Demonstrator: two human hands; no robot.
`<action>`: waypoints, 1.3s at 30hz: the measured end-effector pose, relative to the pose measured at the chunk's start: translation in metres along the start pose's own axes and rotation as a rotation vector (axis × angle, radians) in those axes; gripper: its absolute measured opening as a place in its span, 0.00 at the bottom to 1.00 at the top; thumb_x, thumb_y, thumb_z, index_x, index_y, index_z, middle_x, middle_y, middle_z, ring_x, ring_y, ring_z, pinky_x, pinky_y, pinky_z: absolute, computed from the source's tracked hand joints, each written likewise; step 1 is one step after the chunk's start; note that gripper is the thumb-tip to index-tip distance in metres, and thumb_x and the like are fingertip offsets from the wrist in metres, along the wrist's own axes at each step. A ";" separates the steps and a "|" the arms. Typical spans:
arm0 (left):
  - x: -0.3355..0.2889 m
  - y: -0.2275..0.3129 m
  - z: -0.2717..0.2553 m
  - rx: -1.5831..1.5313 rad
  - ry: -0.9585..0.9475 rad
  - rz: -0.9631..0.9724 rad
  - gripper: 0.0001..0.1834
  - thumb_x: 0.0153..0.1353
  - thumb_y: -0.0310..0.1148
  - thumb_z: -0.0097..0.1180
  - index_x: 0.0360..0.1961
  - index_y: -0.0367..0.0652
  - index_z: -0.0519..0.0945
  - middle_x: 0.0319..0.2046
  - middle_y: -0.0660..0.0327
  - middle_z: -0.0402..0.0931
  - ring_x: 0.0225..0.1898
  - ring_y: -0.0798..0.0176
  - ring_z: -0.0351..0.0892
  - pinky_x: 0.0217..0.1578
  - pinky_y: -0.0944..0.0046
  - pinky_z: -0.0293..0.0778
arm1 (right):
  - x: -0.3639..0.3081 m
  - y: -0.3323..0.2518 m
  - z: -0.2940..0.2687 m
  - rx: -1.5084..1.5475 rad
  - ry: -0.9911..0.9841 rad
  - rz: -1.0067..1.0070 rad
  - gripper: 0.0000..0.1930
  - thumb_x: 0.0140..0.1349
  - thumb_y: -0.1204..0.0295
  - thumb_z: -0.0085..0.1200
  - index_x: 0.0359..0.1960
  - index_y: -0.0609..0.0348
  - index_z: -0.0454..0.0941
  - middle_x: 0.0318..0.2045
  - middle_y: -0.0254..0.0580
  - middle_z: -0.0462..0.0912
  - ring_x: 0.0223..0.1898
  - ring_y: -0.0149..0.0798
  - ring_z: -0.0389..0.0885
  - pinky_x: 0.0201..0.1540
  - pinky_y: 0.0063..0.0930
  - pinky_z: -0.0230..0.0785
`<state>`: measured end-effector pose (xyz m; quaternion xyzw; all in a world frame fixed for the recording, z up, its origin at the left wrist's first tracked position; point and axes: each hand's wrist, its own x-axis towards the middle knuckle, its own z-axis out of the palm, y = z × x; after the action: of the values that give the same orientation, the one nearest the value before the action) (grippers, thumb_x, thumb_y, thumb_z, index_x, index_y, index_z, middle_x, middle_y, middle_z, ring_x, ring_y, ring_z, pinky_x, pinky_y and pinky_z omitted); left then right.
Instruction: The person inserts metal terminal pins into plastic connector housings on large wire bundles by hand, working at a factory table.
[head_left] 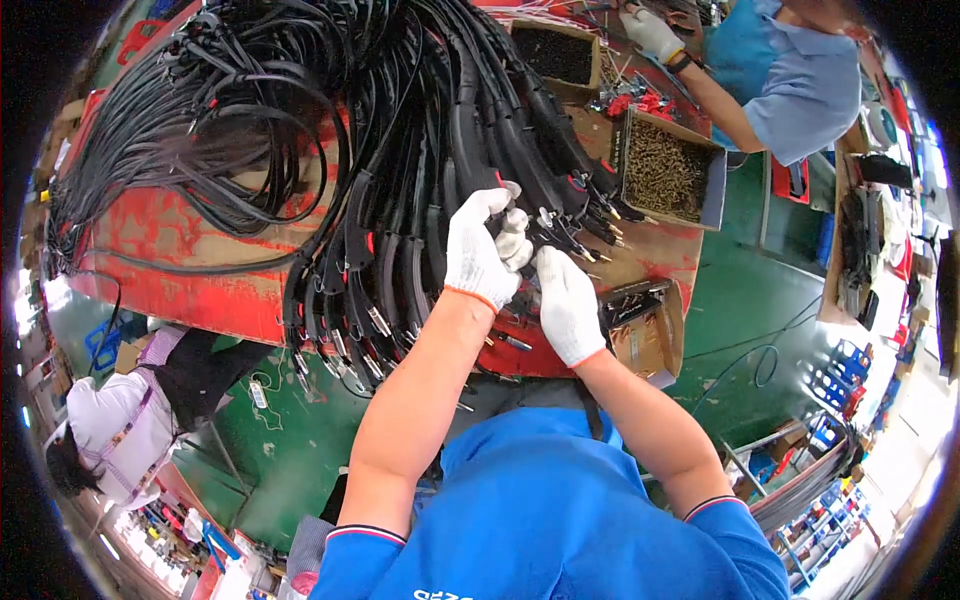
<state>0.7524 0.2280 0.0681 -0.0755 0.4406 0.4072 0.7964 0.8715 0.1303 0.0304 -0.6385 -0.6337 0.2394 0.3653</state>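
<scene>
Both knit-gloved hands mid-frame: left hand (pixel 480 250) & right hand (pixel 566 303) pinching one glossy black cable (pixel 470 130) w/ metal tip, red scuffed table (pixel 170 235) underneath.

Place: a factory assembly workshop.
Surface: a worn red surface (pixel 170 235) heaped with black cable harnesses (pixel 400 130).
Parts: open cardboard boxes of small metal pieces (pixel 663 170).
People: co-workers (pixel 790 80) in work shirts and gloves nearby.
Floor: green-painted floor (pixel 290 440).

Left of hands: black cable bundle (pixel 330 150) crowded the red table (pixel 170 240), blocking passage.
Right: cardboard box of small parts (pixel 665 170) stood near.
Between box and hands: bare brown strip lay open.
Far side: co-worker's gloved hand (pixel 650 32).
</scene>
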 end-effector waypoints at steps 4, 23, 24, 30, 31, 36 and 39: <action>0.001 -0.005 -0.001 -0.013 0.008 -0.002 0.10 0.60 0.37 0.54 0.41 0.46 0.76 0.21 0.64 0.70 0.13 0.71 0.55 0.15 0.68 0.54 | -0.003 -0.004 -0.003 0.066 0.009 0.085 0.13 0.76 0.68 0.43 0.42 0.66 0.76 0.30 0.56 0.78 0.31 0.60 0.77 0.36 0.48 0.70; -0.001 0.007 -0.009 -0.044 -0.165 0.068 0.12 0.61 0.35 0.52 0.43 0.42 0.77 0.20 0.64 0.69 0.11 0.70 0.53 0.14 0.67 0.53 | 0.042 -0.029 -0.011 1.132 -0.380 1.417 0.26 0.74 0.43 0.45 0.21 0.43 0.61 0.10 0.23 0.53 0.09 0.26 0.48 0.14 0.26 0.41; -0.003 0.010 -0.001 -0.017 -0.100 0.054 0.12 0.61 0.37 0.52 0.42 0.43 0.77 0.20 0.65 0.68 0.12 0.70 0.54 0.14 0.67 0.53 | 0.041 -0.024 -0.016 1.224 -0.443 1.348 0.26 0.74 0.42 0.44 0.25 0.46 0.69 0.12 0.25 0.59 0.10 0.27 0.53 0.14 0.25 0.47; -0.007 0.001 0.001 -0.097 -0.080 -0.035 0.13 0.64 0.38 0.50 0.42 0.41 0.77 0.19 0.65 0.66 0.12 0.70 0.54 0.12 0.67 0.53 | 0.037 -0.033 -0.018 1.295 -0.032 1.143 0.27 0.75 0.42 0.39 0.42 0.55 0.76 0.27 0.35 0.77 0.25 0.33 0.73 0.28 0.28 0.66; -0.008 -0.001 0.003 -0.115 -0.032 -0.034 0.14 0.65 0.38 0.49 0.43 0.38 0.77 0.19 0.66 0.64 0.11 0.71 0.53 0.11 0.68 0.53 | 0.037 -0.033 -0.019 1.419 0.100 1.112 0.28 0.76 0.43 0.39 0.46 0.57 0.77 0.33 0.39 0.82 0.32 0.35 0.80 0.35 0.30 0.73; -0.005 -0.002 -0.002 -0.147 -0.069 -0.036 0.15 0.65 0.39 0.49 0.44 0.38 0.77 0.20 0.67 0.63 0.11 0.72 0.53 0.11 0.69 0.53 | 0.032 -0.023 -0.016 1.579 0.185 1.092 0.28 0.76 0.43 0.40 0.48 0.58 0.76 0.37 0.40 0.83 0.39 0.38 0.80 0.44 0.34 0.74; -0.005 -0.001 -0.002 -0.145 -0.068 -0.020 0.15 0.65 0.40 0.49 0.43 0.39 0.77 0.19 0.67 0.62 0.12 0.72 0.52 0.11 0.69 0.53 | 0.033 -0.025 -0.011 1.552 0.198 1.082 0.28 0.76 0.43 0.40 0.47 0.57 0.77 0.36 0.39 0.82 0.38 0.37 0.80 0.42 0.33 0.73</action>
<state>0.7504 0.2234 0.0705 -0.1237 0.3816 0.4325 0.8075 0.8666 0.1594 0.0618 -0.4421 0.1176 0.6748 0.5791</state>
